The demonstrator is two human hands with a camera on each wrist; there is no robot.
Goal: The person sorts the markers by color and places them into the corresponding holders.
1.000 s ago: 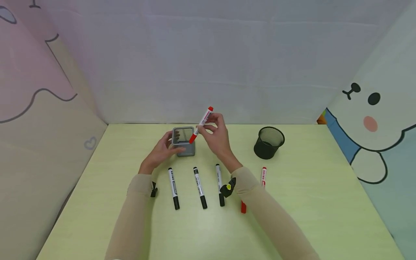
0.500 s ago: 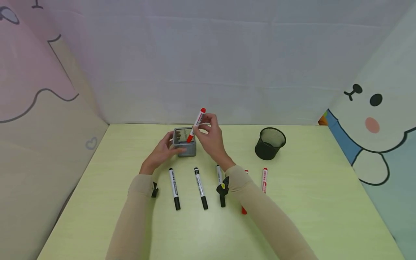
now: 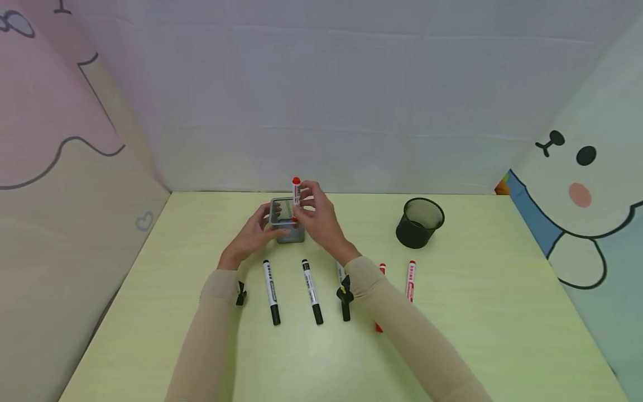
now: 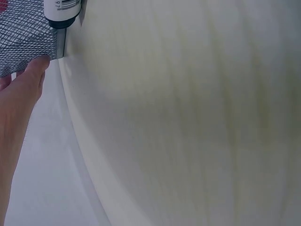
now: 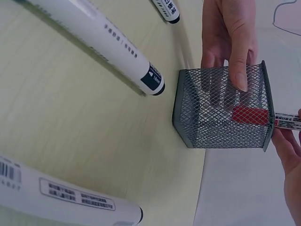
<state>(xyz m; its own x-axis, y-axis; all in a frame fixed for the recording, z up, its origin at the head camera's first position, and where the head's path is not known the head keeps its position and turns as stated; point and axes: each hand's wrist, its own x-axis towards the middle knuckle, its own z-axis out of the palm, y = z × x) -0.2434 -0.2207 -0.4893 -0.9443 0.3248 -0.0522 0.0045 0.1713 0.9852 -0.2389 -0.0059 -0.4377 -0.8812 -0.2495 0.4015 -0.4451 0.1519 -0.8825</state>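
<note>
My left hand (image 3: pixel 251 231) holds a square grey mesh pen holder (image 3: pixel 291 237) that stands on the table. Its thumb lies on the near face and its fingers on the far side. My right hand (image 3: pixel 321 220) pinches a red whiteboard marker (image 3: pixel 296 192) upright at the holder's right side. In the right wrist view, the marker's red end shows through the mesh, inside the holder, while its white barrel (image 5: pixel 288 121) sticks out past the rim. The left wrist view catches only part of the left hand (image 4: pixel 21 101) and a corner of the mesh.
Black-capped markers (image 3: pixel 269 290) lie in a row on the table (image 3: pixel 176 346) nearer the body. Two red markers (image 3: pixel 411 278) lie further right, partly under the right sleeve (image 3: pixel 417 324). A round black mesh pen cup (image 3: pixel 412 233) stands at back right. A white curtain (image 3: pixel 321 100) hangs behind.
The right hand has moved left and down with the red marker, which has gone from slanted to upright, its lower end now inside the holder. The left hand stays on the holder.
</note>
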